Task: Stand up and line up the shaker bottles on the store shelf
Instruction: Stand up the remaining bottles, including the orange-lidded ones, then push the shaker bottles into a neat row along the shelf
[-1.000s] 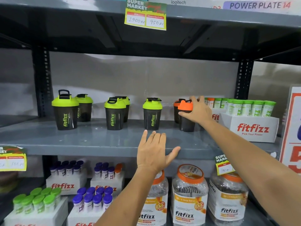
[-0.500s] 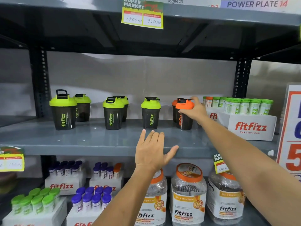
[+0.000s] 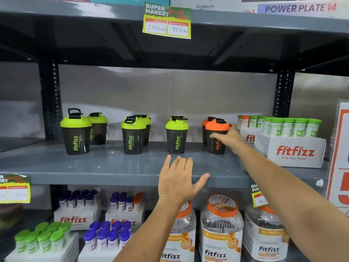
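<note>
Several dark shaker bottles stand upright on the grey shelf (image 3: 113,163). Lime-lidded ones sit in a front row (image 3: 75,133) (image 3: 133,135) (image 3: 177,135), with two more behind (image 3: 98,127) (image 3: 147,120). At the right stands an orange-lidded bottle (image 3: 217,126), and a second orange one (image 3: 204,122) is tucked behind it. My right hand (image 3: 229,138) wraps the front orange bottle's right side, thumb across its front. My left hand (image 3: 177,178) hovers flat over the shelf's front edge, fingers spread, holding nothing.
A white Fitfizz box (image 3: 294,152) of green-capped tubes stands right of the orange bottles. The upper shelf (image 3: 188,53) hangs overhead with a price tag (image 3: 167,20). Large jars (image 3: 221,229) and tube boxes (image 3: 75,220) fill the shelf below. A sign (image 3: 340,148) stands at far right.
My right hand has slid from the top of the orange lid down to the bottle's side. The bottle stays upright in place. My left hand has barely moved.
</note>
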A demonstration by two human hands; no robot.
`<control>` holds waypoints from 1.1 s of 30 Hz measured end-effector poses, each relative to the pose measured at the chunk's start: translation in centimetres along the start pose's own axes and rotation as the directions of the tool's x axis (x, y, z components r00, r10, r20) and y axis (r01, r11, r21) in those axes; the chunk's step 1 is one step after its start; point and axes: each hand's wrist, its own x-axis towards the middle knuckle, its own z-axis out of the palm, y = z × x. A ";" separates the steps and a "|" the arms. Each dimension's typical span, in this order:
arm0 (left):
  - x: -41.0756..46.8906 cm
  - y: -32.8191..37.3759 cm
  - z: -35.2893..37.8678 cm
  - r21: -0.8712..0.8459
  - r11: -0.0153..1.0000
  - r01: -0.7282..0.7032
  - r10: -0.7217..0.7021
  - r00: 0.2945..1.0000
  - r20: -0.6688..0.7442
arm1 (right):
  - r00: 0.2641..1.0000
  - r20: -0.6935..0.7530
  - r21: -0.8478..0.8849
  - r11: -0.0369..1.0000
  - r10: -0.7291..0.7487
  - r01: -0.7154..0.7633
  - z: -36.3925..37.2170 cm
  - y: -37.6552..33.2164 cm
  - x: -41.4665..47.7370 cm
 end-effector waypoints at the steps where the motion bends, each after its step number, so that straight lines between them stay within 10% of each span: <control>1: 0.0 0.1 -0.1 -0.012 1.000 0.011 -0.010 1.000 0.014 | 1.000 0.020 -0.017 1.000 0.011 -0.011 -0.2 0.1 0.0; 9: 3.3 0.9 -1.4 -0.068 0.970 0.234 -0.203 0.931 0.304 | 0.974 0.185 -0.091 0.989 0.128 -0.113 -2.3 2.8 -1.8; 18: 11.4 4.7 3.7 -0.087 0.878 0.471 -0.245 0.597 0.764 | 0.968 0.235 -0.156 0.986 0.090 -0.054 -1.9 3.3 -2.3; 33: 12.4 5.0 6.2 -0.195 0.841 0.505 -0.188 0.610 0.770 | 0.957 0.284 -0.104 0.994 0.060 -0.032 -1.6 3.4 -2.0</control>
